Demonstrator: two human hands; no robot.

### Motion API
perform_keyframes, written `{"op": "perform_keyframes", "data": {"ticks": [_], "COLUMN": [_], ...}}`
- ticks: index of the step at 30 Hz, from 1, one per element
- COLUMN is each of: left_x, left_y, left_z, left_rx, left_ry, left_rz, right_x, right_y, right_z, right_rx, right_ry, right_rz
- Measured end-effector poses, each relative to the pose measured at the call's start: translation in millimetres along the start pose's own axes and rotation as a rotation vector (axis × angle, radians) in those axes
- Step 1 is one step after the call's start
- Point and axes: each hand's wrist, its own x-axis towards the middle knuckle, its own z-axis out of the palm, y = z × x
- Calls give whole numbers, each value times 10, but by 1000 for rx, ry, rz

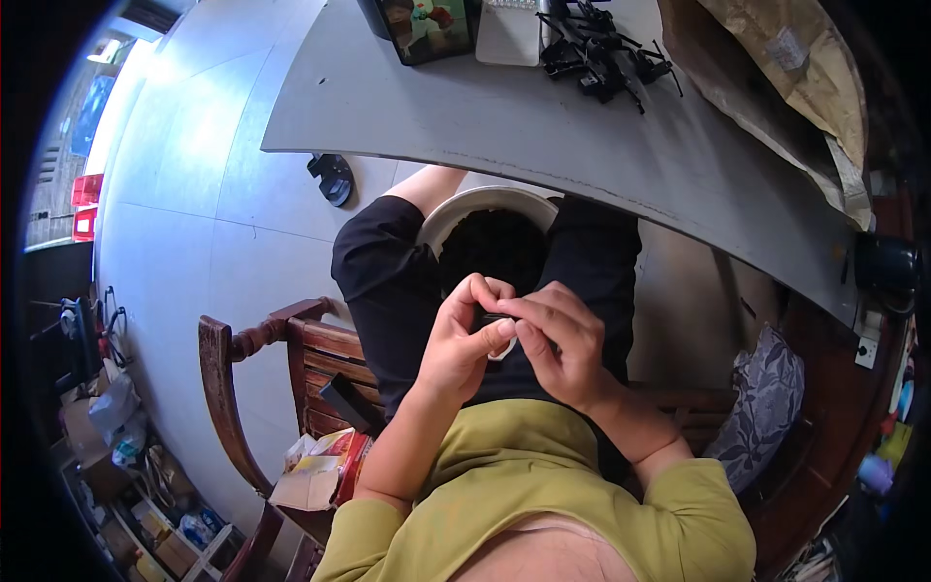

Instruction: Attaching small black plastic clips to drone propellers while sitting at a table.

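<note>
1. A small dark piece (498,315) sits between the fingertips of both hands, near a white bucket (448,215)
2. Left hand (460,335) pinches it; right hand (566,341) appears to pinch it too, contact partly hidden
3. It looks light and stiff, perhaps slippery; opposite ends seem best for a gentle fingertip hold

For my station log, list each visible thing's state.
Left hand, pinching
Right hand, fingertips together; grip partly hidden
Small dark piece, held
Bucket, open, dark contents inside
Screen, lit
Black parts, heaped
Paper bag, creased
</note>
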Motion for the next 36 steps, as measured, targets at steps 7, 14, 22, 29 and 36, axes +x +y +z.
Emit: {"op": "perform_keyframes", "data": {"ticks": [7,14,22,29,36], "left_x": [-35,7,-52,45,322], "left_y": [49,119,70,127,136], "left_z": [61,-24,-130,-97,206], "left_rx": [-24,-29,-105,46,286], "left_ry": [-3,86,88,107,17], "left_rz": [19,48,29,-14,92], "right_x": [-38,544,1284,1138,543], "right_y": [-111,275,1118,936,708], "right_z": [22,-327,-838,-913,-475], "right_rx": [-88,-369,-910,-501,-249], "right_ry": [39,113,456,670,649], "right_rz": [-100,-129,20,104,27]}}
